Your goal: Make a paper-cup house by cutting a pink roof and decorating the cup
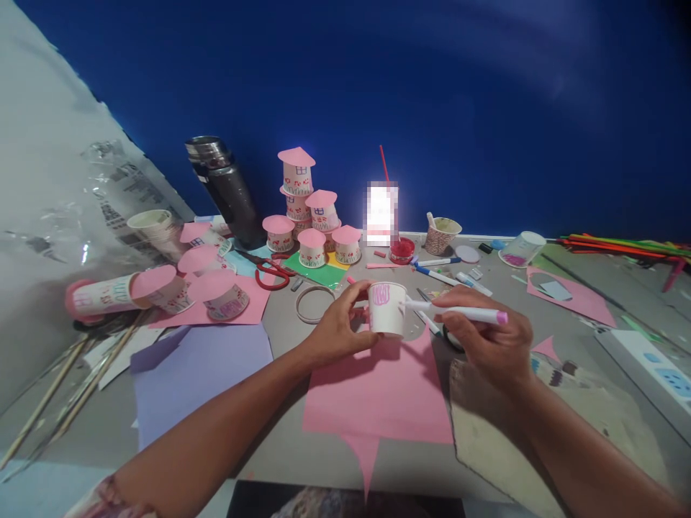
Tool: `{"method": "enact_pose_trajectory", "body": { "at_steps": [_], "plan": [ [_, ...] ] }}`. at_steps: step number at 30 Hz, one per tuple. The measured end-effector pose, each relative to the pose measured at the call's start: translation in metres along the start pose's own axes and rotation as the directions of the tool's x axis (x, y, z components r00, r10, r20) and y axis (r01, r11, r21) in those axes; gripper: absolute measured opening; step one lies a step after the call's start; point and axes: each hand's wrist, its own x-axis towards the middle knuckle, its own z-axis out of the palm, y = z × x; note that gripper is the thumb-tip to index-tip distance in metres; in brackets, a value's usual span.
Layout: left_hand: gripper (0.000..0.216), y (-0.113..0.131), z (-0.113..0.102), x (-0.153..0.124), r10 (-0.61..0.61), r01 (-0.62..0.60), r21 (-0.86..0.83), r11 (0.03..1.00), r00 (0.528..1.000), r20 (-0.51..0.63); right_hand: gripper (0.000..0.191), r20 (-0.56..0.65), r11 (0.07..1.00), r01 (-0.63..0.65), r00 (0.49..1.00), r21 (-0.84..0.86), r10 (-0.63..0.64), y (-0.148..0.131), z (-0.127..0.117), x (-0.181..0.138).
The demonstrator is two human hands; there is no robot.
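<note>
My left hand (342, 324) grips a white paper cup (387, 316) from its left side, thumb low and fingers behind. Purple-pink scribbled lines mark the cup's front left. In my right hand (489, 338) is a white marker (464, 312) with a pink end, held almost level. Its tip meets or nearly touches the cup's right side; I cannot tell which. Beneath both hands lies a cut sheet of pink paper (378, 399). Behind them stand several decorated paper cups with pink cone roofs (312, 241), some of them stacked as a tower (296, 176).
Red-handled scissors (271, 275) and a cardboard ring (316, 304) lie left of the cup. A dark flask (229, 194) stands behind. More roofed cups (162, 289) and purple paper (202, 374) are at left. Markers (437, 275), a patterned cup (441, 236) and a power strip (656, 370) are at right.
</note>
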Motion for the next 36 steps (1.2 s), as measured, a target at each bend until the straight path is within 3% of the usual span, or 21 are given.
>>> {"method": "enact_pose_trajectory", "body": {
  "at_steps": [4,19,36],
  "plan": [
    [0.067,0.005,0.002,0.001,-0.020,0.020,-0.007,1.000,1.000,-0.019,0.017,0.052,0.995,0.094,0.994,0.027,-0.095,-0.002,0.001,0.001],
    [0.069,0.004,0.003,0.000,-0.020,0.019,-0.016,1.000,1.000,-0.012,0.018,0.075,0.989,0.146,0.986,0.008,-0.146,-0.007,0.003,0.003],
    [0.068,0.002,0.002,0.000,-0.032,0.031,-0.053,0.998,0.999,-0.018,0.018,0.093,0.995,0.095,0.991,0.010,-0.095,-0.011,-0.001,0.003]
  ]
}}
